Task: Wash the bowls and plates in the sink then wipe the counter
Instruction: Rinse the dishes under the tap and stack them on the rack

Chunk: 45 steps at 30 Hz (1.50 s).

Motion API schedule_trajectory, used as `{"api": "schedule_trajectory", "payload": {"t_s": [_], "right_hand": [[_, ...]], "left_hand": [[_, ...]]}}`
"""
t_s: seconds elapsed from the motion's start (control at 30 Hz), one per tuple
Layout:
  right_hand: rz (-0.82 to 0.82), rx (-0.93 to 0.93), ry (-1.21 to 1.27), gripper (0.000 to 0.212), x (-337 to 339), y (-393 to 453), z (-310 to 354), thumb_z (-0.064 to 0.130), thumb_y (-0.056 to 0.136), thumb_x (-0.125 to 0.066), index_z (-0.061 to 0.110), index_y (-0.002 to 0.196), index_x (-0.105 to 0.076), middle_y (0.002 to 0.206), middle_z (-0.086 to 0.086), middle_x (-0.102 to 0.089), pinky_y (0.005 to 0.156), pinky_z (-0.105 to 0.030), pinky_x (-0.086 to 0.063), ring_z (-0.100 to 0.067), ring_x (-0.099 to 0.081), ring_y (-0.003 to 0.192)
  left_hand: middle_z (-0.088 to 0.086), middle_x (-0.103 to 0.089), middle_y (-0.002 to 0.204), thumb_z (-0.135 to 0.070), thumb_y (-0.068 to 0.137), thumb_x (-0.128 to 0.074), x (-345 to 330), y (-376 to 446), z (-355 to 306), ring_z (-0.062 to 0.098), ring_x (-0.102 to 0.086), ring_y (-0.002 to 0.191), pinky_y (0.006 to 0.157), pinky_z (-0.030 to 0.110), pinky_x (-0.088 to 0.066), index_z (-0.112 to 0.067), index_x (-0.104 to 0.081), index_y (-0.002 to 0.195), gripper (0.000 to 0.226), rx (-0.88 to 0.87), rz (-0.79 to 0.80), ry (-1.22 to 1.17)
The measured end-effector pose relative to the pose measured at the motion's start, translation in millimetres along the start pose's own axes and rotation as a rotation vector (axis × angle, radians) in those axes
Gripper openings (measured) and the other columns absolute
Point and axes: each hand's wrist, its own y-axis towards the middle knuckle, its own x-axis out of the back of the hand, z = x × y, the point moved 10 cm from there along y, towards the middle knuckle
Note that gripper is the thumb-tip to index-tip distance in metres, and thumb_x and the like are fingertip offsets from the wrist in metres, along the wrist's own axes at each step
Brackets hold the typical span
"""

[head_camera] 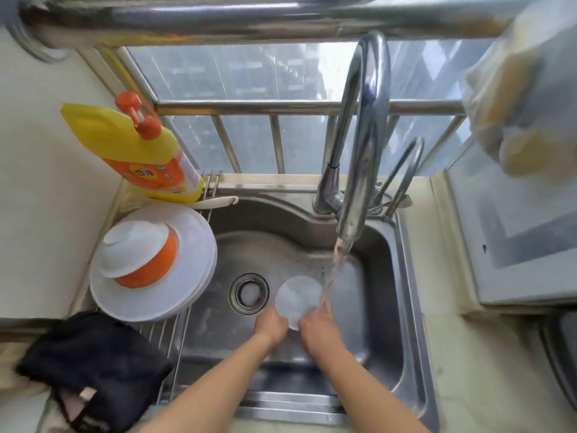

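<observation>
— How far along?
— My left hand (271,323) and right hand (318,323) grip a small plate (298,296) in the sink (387,307), beside the running water. Bowl (140,260) and plates (193,245) sit drained at left.
— What's left?
— Wiping the table (487,370), I judge.

One head-worn wide-angle view looks steeply down and forward, close over the sink (390,307), with the window rail (281,106) beyond.

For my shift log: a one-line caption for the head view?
Both hands hold a dish under the running tap.
</observation>
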Motion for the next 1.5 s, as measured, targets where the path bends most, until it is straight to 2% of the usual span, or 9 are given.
{"api": "schedule_trajectory", "payload": {"t_s": [0.13,0.37,0.53,0.7,0.83,0.97,1.17,1.3,1.5], "right_hand": [[-0.025,0.112,0.130,0.031,3,-3,10,0.020,0.098,-0.052,0.012,0.122,-0.070,0.134,-0.018,-0.061,0.123,-0.056,-0.008,-0.038,-0.050,0.129],[-0.063,0.025,0.548,0.025,32,-23,-5,0.025,0.101,-0.044,0.010,0.106,-0.064,0.113,-0.016,-0.068,0.091,-0.040,-0.041,-0.035,-0.061,0.108],[0.077,-0.023,0.849,0.028,24,-38,-6,0.026,0.106,-0.043,0.006,0.115,-0.060,0.122,-0.020,-0.063,0.094,-0.037,-0.039,-0.033,-0.057,0.113],[0.195,-0.106,1.024,0.028,26,-37,-17,0.030,0.092,-0.039,0.024,0.066,-0.049,0.092,-0.012,-0.060,0.077,-0.035,-0.044,-0.022,-0.058,0.093],[0.191,-0.245,1.020,0.027,27,-28,-28,0.016,0.099,-0.043,0.017,0.110,-0.068,0.122,-0.013,-0.068,0.091,-0.030,-0.045,-0.027,-0.061,0.117],[0.128,-0.299,1.289,0.022,48,-29,-28,0.014,0.104,-0.040,0.022,0.090,-0.054,0.091,0.003,-0.062,0.070,-0.019,-0.040,-0.020,-0.059,0.102],[0.330,-0.111,0.931,0.035,29,-18,-11,0.023,0.101,-0.043,0.008,0.125,-0.064,0.127,-0.017,-0.066,0.102,-0.036,-0.044,-0.035,-0.059,0.123],[0.105,-0.284,0.872,0.061,21,3,-43,0.053,0.083,-0.034,0.015,0.128,-0.053,0.126,-0.007,-0.062,0.100,-0.035,-0.047,-0.029,-0.059,0.120],[0.286,0.057,1.068,0.036,60,-19,2,0.026,0.092,-0.040,0.017,0.119,-0.061,0.108,-0.003,-0.063,0.103,-0.040,-0.047,-0.026,-0.060,0.113]], "left_hand": [[0.013,-0.075,0.091,-0.014,0.085,-0.051,-18,-12,9,0.030,-0.072,0.076,0.062,0.042,-0.061,-0.017,-0.064,0.112,0.030,0.119,0.103,-0.423],[0.024,-0.069,0.100,-0.034,0.101,-0.045,-28,-31,2,0.036,-0.072,0.080,0.074,0.052,-0.062,-0.004,-0.053,0.130,0.042,0.297,0.255,-0.720],[0.021,-0.067,0.121,-0.041,0.096,-0.048,-39,-33,-3,0.034,-0.075,0.089,0.068,0.059,-0.060,-0.014,-0.053,0.127,0.042,0.287,0.316,-0.719],[0.009,-0.064,0.124,-0.048,0.091,-0.036,-15,-28,-29,0.030,-0.066,0.107,0.085,0.051,-0.058,-0.028,-0.050,0.130,0.046,0.082,0.157,-0.399],[-0.002,-0.066,0.121,-0.048,0.084,-0.040,-17,-33,-51,0.018,-0.062,0.114,0.101,0.050,-0.051,-0.040,-0.054,0.122,0.041,-0.155,0.166,-0.260],[-0.013,-0.068,0.117,-0.027,0.104,-0.038,-11,-42,-65,0.008,-0.063,0.115,0.101,0.048,-0.052,-0.044,-0.056,0.122,0.031,-0.260,0.157,-0.349],[-0.019,-0.065,0.115,-0.030,0.110,-0.038,12,-41,-86,0.000,-0.057,0.116,0.107,0.026,-0.042,-0.030,-0.058,0.123,0.024,-0.440,0.075,-0.330],[-0.011,-0.064,0.121,-0.022,0.110,-0.037,15,-46,-94,-0.007,-0.057,0.114,0.097,0.009,-0.041,-0.025,-0.056,0.126,0.025,-0.472,0.056,-0.360],[-0.004,-0.066,0.116,-0.025,0.110,-0.037,21,-38,-88,-0.008,-0.059,0.105,0.094,0.011,-0.043,-0.023,-0.060,0.123,0.026,-0.396,0.056,-0.415]]}}
